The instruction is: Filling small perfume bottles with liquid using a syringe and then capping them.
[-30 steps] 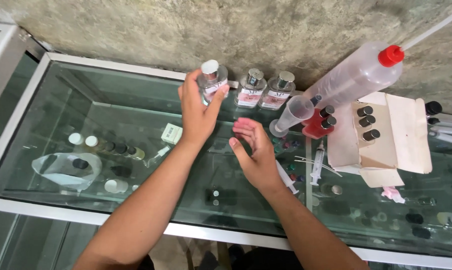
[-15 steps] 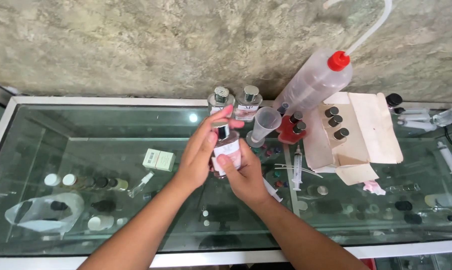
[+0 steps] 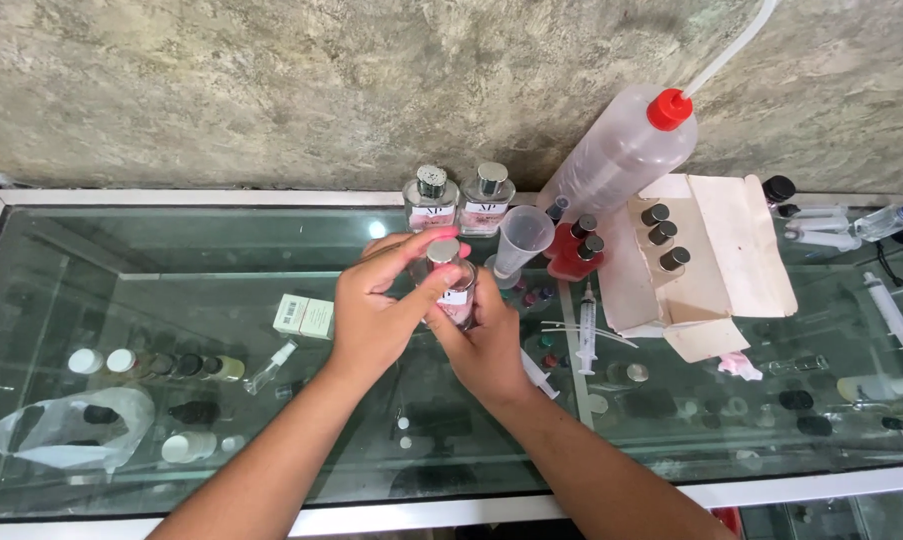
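Note:
Both my hands hold one small clear perfume bottle (image 3: 454, 293) with a silver cap and a white label, upright over the glass counter (image 3: 221, 300). My left hand (image 3: 376, 310) wraps it from the left, with fingers up at the cap. My right hand (image 3: 486, 345) cups it from below and from the right. Two similar capped bottles (image 3: 458, 200) stand side by side just behind, against the wall.
A clear measuring cup (image 3: 523, 238), a big squeeze bottle with a red cap (image 3: 621, 150), red small bottles (image 3: 574, 250), an open cardboard box with dark-capped vials (image 3: 706, 260) and syringes (image 3: 586, 325) lie to the right. A small white box (image 3: 304, 315) sits left, under the glass.
My left hand took a bottle from the row at the wall and brought it toward me. My right hand joined it, and now both grip the bottle.

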